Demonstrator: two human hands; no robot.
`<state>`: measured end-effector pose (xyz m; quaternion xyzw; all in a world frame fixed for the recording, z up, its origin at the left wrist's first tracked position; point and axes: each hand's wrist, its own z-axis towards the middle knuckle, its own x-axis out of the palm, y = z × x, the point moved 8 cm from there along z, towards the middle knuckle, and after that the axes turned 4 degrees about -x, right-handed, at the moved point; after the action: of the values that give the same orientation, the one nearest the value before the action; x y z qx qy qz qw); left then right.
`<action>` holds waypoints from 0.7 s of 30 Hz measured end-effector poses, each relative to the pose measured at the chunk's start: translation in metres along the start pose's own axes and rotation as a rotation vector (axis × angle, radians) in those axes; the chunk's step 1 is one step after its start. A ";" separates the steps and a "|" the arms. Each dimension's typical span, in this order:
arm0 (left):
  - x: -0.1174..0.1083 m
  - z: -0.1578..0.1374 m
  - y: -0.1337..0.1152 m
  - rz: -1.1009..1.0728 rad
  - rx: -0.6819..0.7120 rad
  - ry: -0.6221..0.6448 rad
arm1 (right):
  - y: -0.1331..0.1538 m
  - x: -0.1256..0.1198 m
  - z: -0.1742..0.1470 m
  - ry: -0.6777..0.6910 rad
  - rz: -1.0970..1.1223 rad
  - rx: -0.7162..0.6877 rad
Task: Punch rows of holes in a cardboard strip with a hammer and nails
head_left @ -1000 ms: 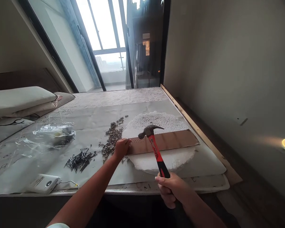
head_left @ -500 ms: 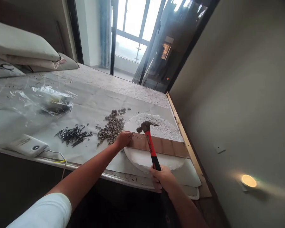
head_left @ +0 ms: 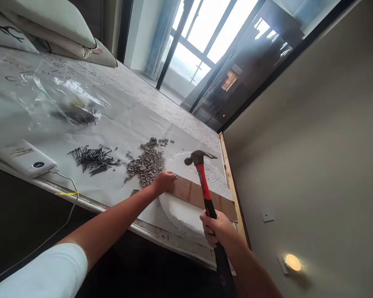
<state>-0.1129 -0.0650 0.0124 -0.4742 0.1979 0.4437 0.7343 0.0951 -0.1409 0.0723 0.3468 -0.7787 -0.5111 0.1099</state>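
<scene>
My right hand (head_left: 219,229) is wrapped round the black and red handle of a claw hammer (head_left: 205,188). The hammer's metal head is raised above a brown wooden board (head_left: 194,191). At the board's left end my left hand (head_left: 164,183) is closed in a pinch against its top; what the fingertips hold is too small to make out. Rows of small dots mark the wood beside them. Under the board lies a rough-edged white foam slab (head_left: 183,213). A heap of grey gravel (head_left: 147,163) lies just beyond my left hand, and a pile of nails (head_left: 95,158) lies further left.
A clear plastic bag (head_left: 77,109) with dark contents lies at the left on the sheet-covered bed (head_left: 127,120). A white power bank (head_left: 26,159) with a cable sits near the front edge. Pillows (head_left: 59,25) are stacked behind. A wall (head_left: 313,136) bounds the right side.
The view has tilted and shifted. My right hand and the hammer appear slightly further right in view, the head still raised. My left hand keeps its pinch at the board's left end.
</scene>
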 end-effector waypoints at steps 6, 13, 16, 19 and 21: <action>0.000 -0.002 0.004 0.041 -0.086 0.025 | -0.011 0.005 -0.001 -0.020 -0.089 0.213; 0.000 0.000 0.002 0.071 -0.098 0.055 | -0.002 -0.002 0.004 -0.073 -0.072 0.099; 0.003 0.000 0.001 0.094 -0.080 0.099 | -0.015 0.004 0.004 -0.043 -0.128 0.228; 0.005 -0.001 -0.001 0.109 -0.074 0.120 | -0.010 0.004 0.003 -0.054 -0.111 0.186; 0.003 -0.001 0.000 0.076 -0.101 0.104 | -0.001 0.001 0.001 -0.068 -0.077 0.101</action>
<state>-0.1116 -0.0647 0.0095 -0.5252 0.2307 0.4554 0.6808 0.0943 -0.1408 0.0710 0.3639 -0.7930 -0.4865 0.0460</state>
